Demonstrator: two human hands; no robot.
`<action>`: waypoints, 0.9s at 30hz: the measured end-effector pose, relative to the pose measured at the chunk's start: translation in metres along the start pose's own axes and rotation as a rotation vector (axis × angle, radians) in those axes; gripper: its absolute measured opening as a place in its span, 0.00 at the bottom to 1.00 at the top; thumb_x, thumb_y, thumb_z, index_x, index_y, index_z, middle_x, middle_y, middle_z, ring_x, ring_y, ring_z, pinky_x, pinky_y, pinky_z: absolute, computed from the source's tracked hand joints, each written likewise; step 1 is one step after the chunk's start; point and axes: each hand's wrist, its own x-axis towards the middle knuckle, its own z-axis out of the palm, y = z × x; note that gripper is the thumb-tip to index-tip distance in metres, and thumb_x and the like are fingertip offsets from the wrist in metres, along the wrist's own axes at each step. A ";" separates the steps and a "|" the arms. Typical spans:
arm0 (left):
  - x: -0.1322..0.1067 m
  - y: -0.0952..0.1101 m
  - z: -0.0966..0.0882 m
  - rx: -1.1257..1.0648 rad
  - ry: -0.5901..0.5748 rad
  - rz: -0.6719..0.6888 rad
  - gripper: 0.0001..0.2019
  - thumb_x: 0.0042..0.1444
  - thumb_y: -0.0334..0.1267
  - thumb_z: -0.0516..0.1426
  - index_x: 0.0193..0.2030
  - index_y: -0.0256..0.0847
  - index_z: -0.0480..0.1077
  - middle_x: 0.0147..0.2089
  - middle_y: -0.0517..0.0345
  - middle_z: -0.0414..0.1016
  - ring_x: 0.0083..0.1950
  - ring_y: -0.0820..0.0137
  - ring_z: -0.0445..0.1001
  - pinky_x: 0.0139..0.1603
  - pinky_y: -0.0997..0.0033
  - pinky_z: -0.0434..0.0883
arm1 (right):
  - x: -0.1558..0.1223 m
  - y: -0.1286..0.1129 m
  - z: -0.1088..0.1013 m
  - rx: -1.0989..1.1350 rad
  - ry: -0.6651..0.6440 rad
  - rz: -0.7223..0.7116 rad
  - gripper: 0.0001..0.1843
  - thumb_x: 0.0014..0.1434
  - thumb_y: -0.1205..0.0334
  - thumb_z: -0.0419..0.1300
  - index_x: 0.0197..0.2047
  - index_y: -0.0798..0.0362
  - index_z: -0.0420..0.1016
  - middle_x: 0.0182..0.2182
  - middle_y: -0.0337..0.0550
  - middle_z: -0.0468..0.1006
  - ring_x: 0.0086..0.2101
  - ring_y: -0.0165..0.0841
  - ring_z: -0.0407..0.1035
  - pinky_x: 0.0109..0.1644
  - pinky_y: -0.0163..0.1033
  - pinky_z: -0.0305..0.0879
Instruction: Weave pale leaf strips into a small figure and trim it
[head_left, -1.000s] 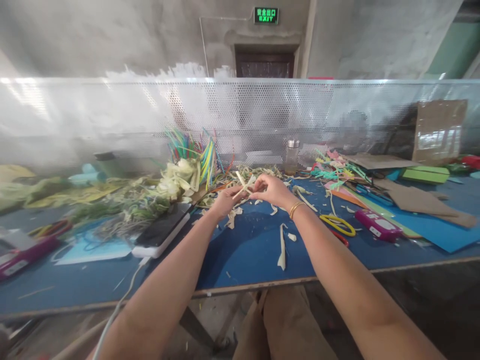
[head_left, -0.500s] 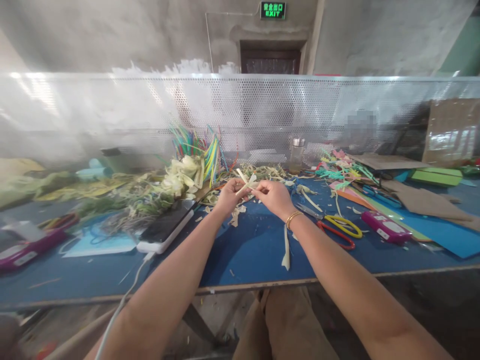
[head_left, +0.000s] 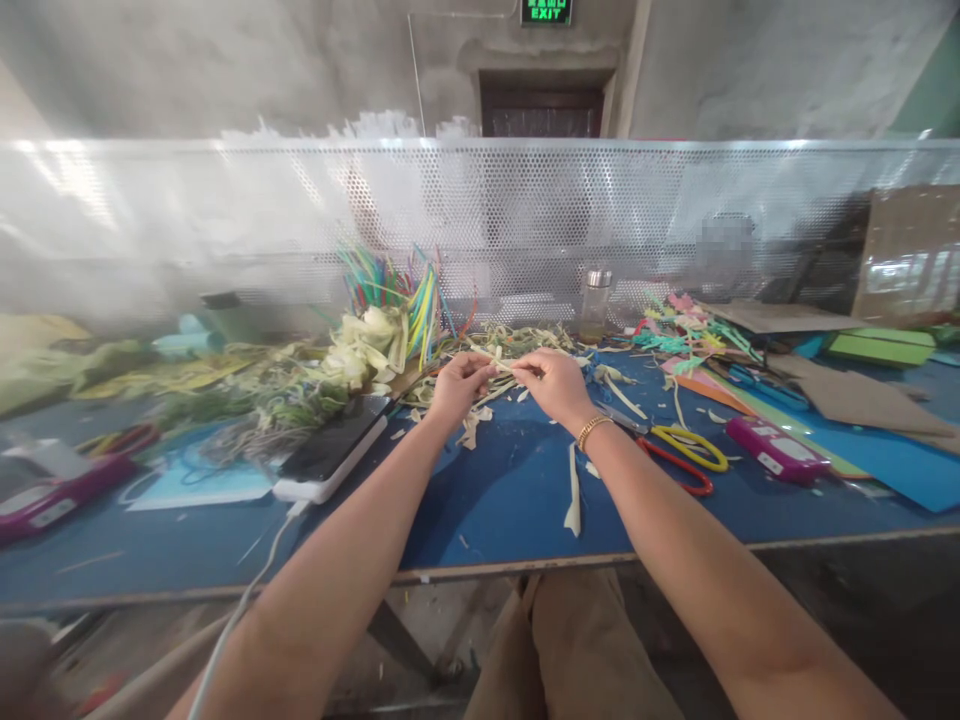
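Note:
Both my hands meet over the far middle of the blue table (head_left: pixel 495 500). My left hand (head_left: pixel 459 384) and my right hand (head_left: pixel 553 382) are both closed in a pinch on a thin pale leaf strip (head_left: pixel 504 366) held between them. A gold bracelet (head_left: pixel 591 430) circles my right wrist. Pale strip cuttings (head_left: pixel 573 490) lie on the table under and around my hands. A heap of pale green leaf strips (head_left: pixel 360 352) sits just left of my left hand.
A phone on a white power bank (head_left: pixel 330 458) with its cable lies at the left. Yellow and red scissors (head_left: pixel 679 452) and a pink box (head_left: pixel 772 448) lie to the right, with coloured paper beyond. A perforated metal screen (head_left: pixel 480 220) backs the table; a small jar (head_left: pixel 596 300) stands there.
The strip piece stood up crossed between my fingers before; now it lies lower and flatter between both pinches. My hands have drawn slightly farther out over the table.

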 end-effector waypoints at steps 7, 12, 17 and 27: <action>-0.001 0.001 -0.001 0.054 -0.081 -0.011 0.13 0.45 0.43 0.65 0.35 0.39 0.71 0.26 0.63 0.71 0.21 0.79 0.64 0.21 0.77 0.57 | 0.000 0.001 0.003 -0.020 0.004 0.007 0.04 0.56 0.59 0.64 0.33 0.45 0.81 0.33 0.41 0.80 0.39 0.37 0.70 0.49 0.44 0.58; -0.002 0.002 0.002 0.076 -0.152 -0.026 0.12 0.48 0.44 0.63 0.37 0.39 0.74 0.24 0.63 0.69 0.23 0.78 0.65 0.22 0.78 0.57 | -0.001 0.003 0.005 0.078 0.043 0.089 0.02 0.54 0.60 0.65 0.30 0.46 0.79 0.31 0.40 0.80 0.36 0.36 0.71 0.48 0.44 0.60; -0.005 0.005 0.003 0.055 -0.181 -0.054 0.14 0.48 0.44 0.63 0.39 0.39 0.75 0.25 0.62 0.70 0.24 0.77 0.66 0.23 0.77 0.58 | -0.002 0.002 0.005 0.138 0.045 0.105 0.03 0.53 0.59 0.64 0.29 0.48 0.76 0.30 0.39 0.80 0.32 0.33 0.72 0.46 0.42 0.63; -0.009 0.009 0.006 0.002 -0.215 -0.088 0.18 0.45 0.44 0.67 0.42 0.39 0.73 0.27 0.61 0.73 0.26 0.76 0.70 0.25 0.77 0.60 | -0.001 0.002 0.006 0.166 0.047 0.112 0.03 0.52 0.61 0.63 0.28 0.49 0.76 0.29 0.39 0.79 0.32 0.33 0.72 0.42 0.40 0.65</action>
